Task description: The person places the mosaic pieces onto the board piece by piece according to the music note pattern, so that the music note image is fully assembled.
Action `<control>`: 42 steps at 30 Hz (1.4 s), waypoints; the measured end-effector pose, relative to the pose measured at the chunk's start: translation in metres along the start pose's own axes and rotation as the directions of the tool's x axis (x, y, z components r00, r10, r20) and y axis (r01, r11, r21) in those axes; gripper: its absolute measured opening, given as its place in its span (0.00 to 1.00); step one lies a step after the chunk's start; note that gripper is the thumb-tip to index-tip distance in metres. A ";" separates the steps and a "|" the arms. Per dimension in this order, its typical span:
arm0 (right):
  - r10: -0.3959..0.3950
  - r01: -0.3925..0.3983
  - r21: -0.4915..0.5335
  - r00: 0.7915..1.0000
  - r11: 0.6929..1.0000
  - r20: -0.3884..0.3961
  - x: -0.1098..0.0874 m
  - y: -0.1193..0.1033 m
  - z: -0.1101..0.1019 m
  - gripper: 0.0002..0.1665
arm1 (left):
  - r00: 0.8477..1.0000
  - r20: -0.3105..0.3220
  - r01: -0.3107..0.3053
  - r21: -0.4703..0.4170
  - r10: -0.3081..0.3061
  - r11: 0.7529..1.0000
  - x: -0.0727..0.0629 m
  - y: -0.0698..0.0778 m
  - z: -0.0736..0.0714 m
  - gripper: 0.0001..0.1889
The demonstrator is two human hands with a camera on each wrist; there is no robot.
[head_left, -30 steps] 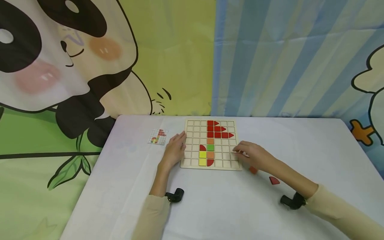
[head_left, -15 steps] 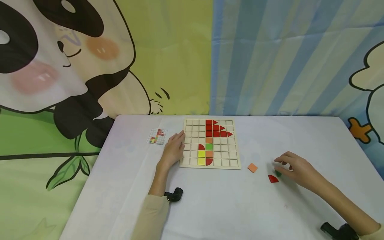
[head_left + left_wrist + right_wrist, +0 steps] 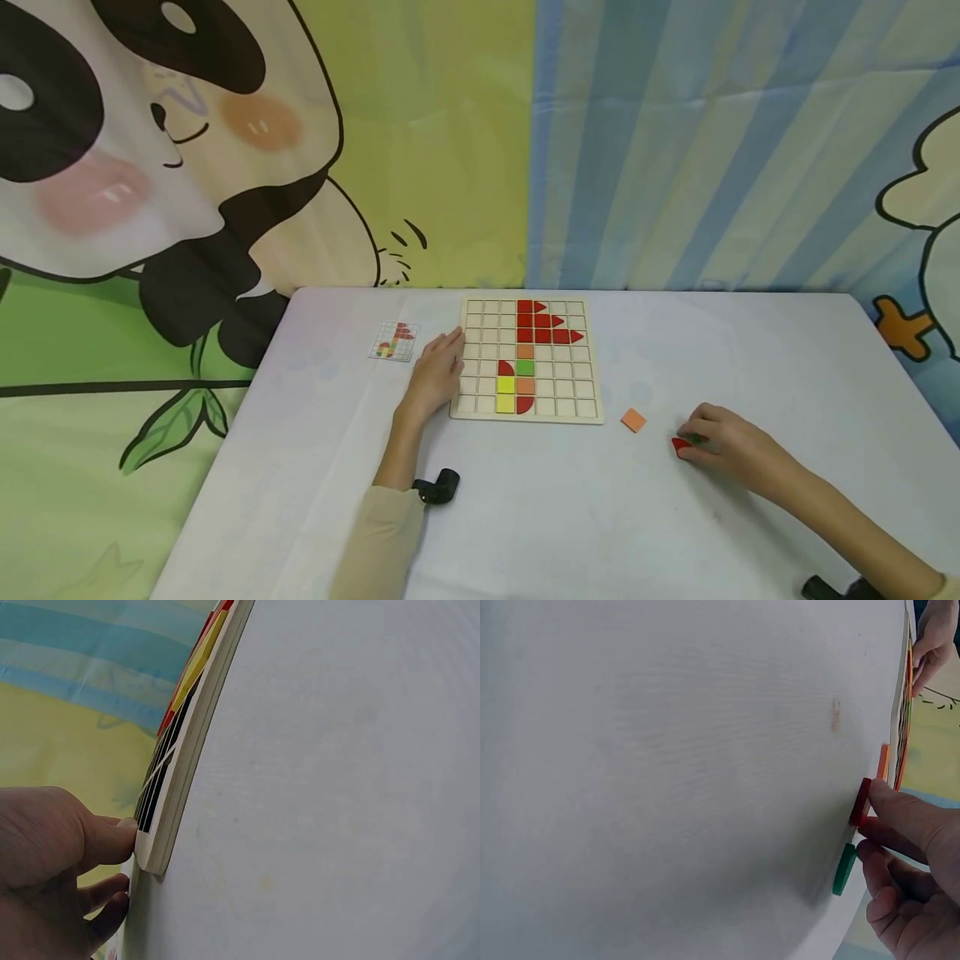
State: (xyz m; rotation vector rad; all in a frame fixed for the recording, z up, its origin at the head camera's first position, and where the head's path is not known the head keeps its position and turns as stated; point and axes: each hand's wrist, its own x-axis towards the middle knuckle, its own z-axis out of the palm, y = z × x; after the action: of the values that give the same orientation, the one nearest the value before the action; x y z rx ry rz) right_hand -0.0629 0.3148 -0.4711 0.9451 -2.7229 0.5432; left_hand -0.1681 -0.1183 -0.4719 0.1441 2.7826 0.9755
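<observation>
In the head view my left hand (image 3: 433, 371) lies along the left edge of a wooden grid board (image 3: 558, 387), fingers fairly straight. Its thumb touches the board's corner in the left wrist view. Red, orange, green and yellow tiles sit in some of the board's squares. To the right of the board, my right hand (image 3: 723, 442) pinches a red quarter-circle tile (image 3: 861, 802) between thumb and forefinger, low over the table. Beside those fingers is a green tile (image 3: 845, 870), partly hidden in the head view.
An orange square tile (image 3: 633, 420) lies on the white table between board and right hand. Left of the board is a small pattern card (image 3: 393, 342). A printed curtain (image 3: 442, 150) hangs behind the table's far edge.
My right hand has moved from the board's right edge out to the loose tiles on the right, and its fingers have come onto the red tile. The left hand stays at the board.
</observation>
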 end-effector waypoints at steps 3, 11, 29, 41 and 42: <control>-0.019 0.019 -0.011 1.000 1.000 -0.006 0.001 0.000 0.002 0.20 | 1.000 0.003 0.008 0.000 -0.008 1.000 0.001 0.000 0.000 0.28; 0.081 -0.080 -0.017 0.994 0.997 0.069 0.004 -0.007 -0.001 0.20 | 1.000 -0.008 -0.005 0.011 0.005 1.000 0.001 0.002 -0.003 0.28; 0.140 -0.128 0.255 0.990 0.959 -0.029 0.019 -0.019 -0.006 0.23 | 1.000 0.001 0.005 -0.015 -0.005 1.000 0.000 0.003 -0.001 0.28; 0.006 -0.027 0.420 0.999 0.907 0.051 0.072 -0.046 0.009 0.15 | 1.000 -0.006 -0.007 0.005 0.007 1.000 -0.001 0.001 0.000 0.28; -0.004 -0.023 0.420 0.998 0.907 0.064 0.079 -0.050 0.011 0.15 | 1.000 -0.006 -0.004 0.004 0.004 1.000 0.000 0.000 0.000 0.28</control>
State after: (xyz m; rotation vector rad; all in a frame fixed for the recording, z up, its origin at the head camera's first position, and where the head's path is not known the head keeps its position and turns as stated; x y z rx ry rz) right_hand -0.0936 0.2300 -0.4429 1.0552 -2.7172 1.1574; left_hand -0.1676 -0.1178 -0.4719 0.1475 2.7904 0.9730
